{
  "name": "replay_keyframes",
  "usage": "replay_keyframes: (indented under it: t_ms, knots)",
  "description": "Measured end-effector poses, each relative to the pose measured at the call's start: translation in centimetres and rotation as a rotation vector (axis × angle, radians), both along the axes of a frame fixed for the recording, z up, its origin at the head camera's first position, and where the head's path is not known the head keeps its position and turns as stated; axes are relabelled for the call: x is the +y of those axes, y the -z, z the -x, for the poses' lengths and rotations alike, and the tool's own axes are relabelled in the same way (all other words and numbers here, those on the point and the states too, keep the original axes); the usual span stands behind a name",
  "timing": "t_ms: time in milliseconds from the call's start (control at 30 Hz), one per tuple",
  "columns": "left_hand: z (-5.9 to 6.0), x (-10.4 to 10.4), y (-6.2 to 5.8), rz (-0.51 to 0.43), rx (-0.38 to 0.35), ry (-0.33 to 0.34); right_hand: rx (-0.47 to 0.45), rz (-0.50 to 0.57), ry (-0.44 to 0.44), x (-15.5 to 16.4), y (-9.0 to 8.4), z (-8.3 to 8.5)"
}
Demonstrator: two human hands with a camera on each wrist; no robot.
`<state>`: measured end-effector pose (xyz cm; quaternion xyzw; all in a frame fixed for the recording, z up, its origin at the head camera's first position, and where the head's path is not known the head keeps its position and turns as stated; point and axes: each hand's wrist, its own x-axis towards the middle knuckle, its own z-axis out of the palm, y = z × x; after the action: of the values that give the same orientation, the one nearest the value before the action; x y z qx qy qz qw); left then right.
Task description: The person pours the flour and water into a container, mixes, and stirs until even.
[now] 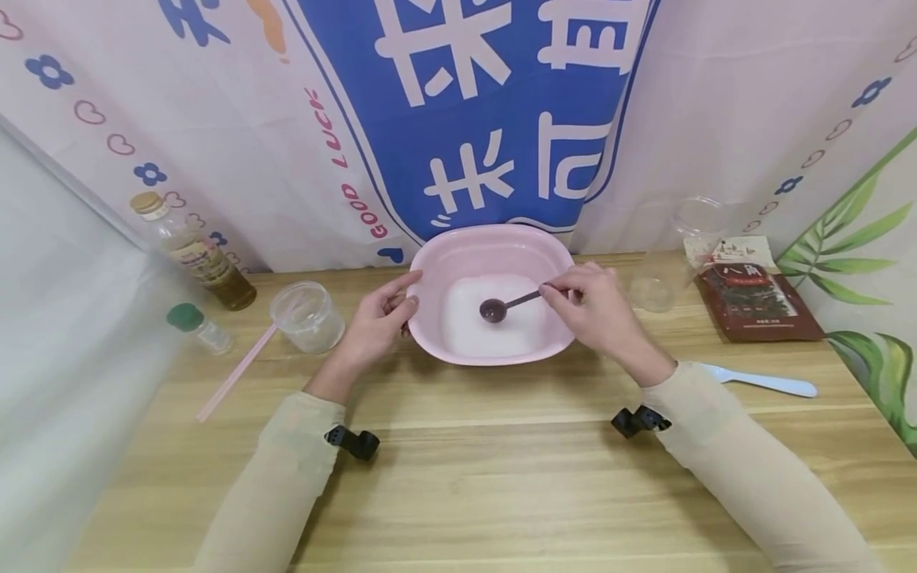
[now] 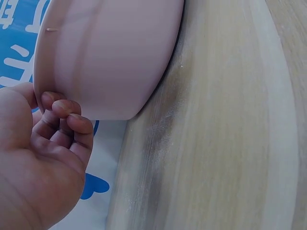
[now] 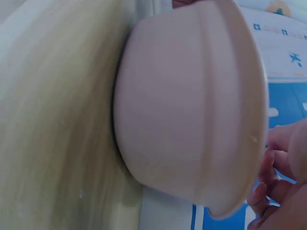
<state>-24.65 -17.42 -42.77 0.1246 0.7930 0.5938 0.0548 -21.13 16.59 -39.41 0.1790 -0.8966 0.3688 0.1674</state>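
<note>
Brown spoon [image 1: 507, 305] lies over pink basin [image 1: 494, 247], long axis left-right: bowl toward basin centre above white contents, handle toward right rim. Your right hand [image 1: 591, 306] pinches handle end, fingers curled tight. Your left hand [image 1: 376, 318] rests against basin's left rim, fingers loosely bent, gripping nothing.

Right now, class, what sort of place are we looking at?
Probably a home-style cooking bench staged for filming: a wooden table bearing a pink basin, an oil bottle and a spice packet, backed by a printed cloth.
</note>
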Motion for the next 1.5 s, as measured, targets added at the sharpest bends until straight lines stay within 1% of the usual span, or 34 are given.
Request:
replay_keyframes:
  t_ms: [100, 167, 267, 533, 667, 833, 1000, 1167, 1233, 1367, 1500]
  knots:
    - [0.0, 0.0, 0.0, -0.005, -0.003, 0.003, -0.022, -0.037, 0.011, -0.5, 0.2, 0.0]
    - [0.0, 0.0, 0.0, -0.001, -0.003, 0.006, -0.018, -0.07, 0.046, -0.6, 0.3, 0.1]
    - [0.0, 0.0, 0.0, 0.01, -0.002, 0.009, -0.014, -0.092, 0.115, -0.5, 0.3, 0.3]
    - [-0.1, -0.1, -0.2, 0.034, -0.006, -0.009, -0.017, -0.102, 0.249, 0.2, 0.0, 1.3]
    - [-0.1, -0.1, -0.1, 0.036, -0.006, -0.013, -0.017, -0.142, 0.282, 0.2, -0.2, 1.6]
    - [-0.2, -0.1, 0.1, 0.028, -0.006, -0.016, 0.005, -0.144, 0.245, -0.3, -0.1, 1.9]
    - [-0.2, 0.0, 0.2, 0.023, -0.016, -0.012, 0.015, -0.095, 0.207, -1.2, -0.2, 2.1]
    - [-0.1, 0.0, 0.2, 0.019, -0.02, -0.009, -0.037, -0.047, 0.138, -2.9, -1.1, 2.5]
    - [-0.1, 0.0, 0.1, 0.017, -0.02, -0.01, -0.064, -0.052, 0.111, -3.8, -1.4, 2.8]
    - [-0.1, 0.0, 0.1, 0.014, -0.017, -0.008, -0.131, -0.115, 0.069, -5.3, -1.7, 3.5]
    - [-0.1, 0.0, 0.0, 0.009, -0.01, -0.001, -0.177, -0.239, 0.064, -6.3, -1.6, 4.2]
